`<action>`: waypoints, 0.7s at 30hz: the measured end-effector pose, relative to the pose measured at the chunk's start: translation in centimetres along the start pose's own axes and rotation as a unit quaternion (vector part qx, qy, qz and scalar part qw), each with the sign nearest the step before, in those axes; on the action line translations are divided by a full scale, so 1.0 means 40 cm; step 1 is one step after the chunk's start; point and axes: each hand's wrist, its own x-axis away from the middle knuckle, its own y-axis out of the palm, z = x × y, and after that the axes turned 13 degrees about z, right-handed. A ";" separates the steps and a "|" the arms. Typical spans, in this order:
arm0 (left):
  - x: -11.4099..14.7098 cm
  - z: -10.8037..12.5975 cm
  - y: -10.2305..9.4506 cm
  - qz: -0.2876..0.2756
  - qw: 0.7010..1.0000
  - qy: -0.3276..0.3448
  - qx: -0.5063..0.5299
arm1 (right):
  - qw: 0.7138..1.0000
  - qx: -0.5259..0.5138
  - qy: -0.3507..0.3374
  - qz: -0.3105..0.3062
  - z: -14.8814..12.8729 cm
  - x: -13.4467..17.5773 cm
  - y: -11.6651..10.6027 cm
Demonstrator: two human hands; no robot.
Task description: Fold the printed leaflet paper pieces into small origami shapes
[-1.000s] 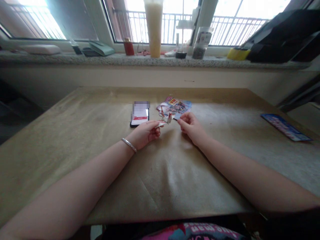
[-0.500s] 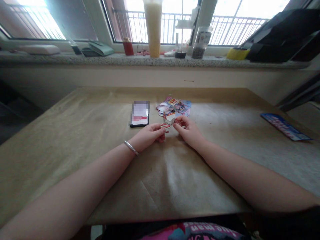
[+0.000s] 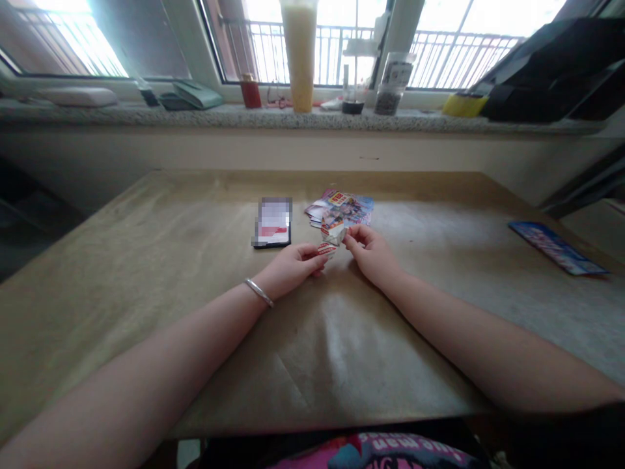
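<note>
My left hand point(image 3: 299, 262) pinches a small red-and-white paper piece point(image 3: 327, 249) between thumb and fingers. Just up and to the right, my right hand point(image 3: 368, 249) is closed on a folded paper piece point(image 3: 334, 233), white with orange and red patches. The two pieces lie close together between my fingertips; whether they are joined I cannot tell. Behind them on the table rests a loose pile of colourful printed cards point(image 3: 349, 207). A dark-edged flat device with a blurred screen point(image 3: 273, 223) lies left of the pile, beyond my left hand.
The table point(image 3: 195, 260) has a tan cover. A blue printed packet point(image 3: 556, 247) lies at the right. Along the granite sill point(image 3: 244, 120) stand a tall yellowish cylinder point(image 3: 300, 58), a red jar point(image 3: 250, 91), a clear container point(image 3: 390, 88), a yellow object point(image 3: 463, 105) and a black bag point(image 3: 541, 71).
Both hands have shifted slightly to the right with the paper pieces. The left fingers are drawn closer together, and the folded paper has turned a little.
</note>
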 end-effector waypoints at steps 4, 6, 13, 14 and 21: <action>0.000 -0.007 0.001 0.085 0.994 0.036 0.055 | 0.999 0.037 -0.022 -0.006 -0.002 0.003 -0.001; -0.004 -0.009 -0.003 0.096 0.992 0.066 0.051 | 0.998 0.050 -0.033 -0.020 -0.003 0.005 -0.001; -0.014 -0.003 -0.012 0.114 0.988 0.107 -0.003 | 0.999 0.040 -0.017 -0.032 -0.011 0.010 0.000; -0.013 -0.002 -0.012 0.113 0.989 0.099 0.003 | 0.999 0.037 -0.014 -0.031 -0.013 0.011 -0.001; -0.011 0.002 -0.010 0.115 0.990 0.080 0.024 | 0.994 0.082 -0.063 -0.041 -0.030 0.023 -0.008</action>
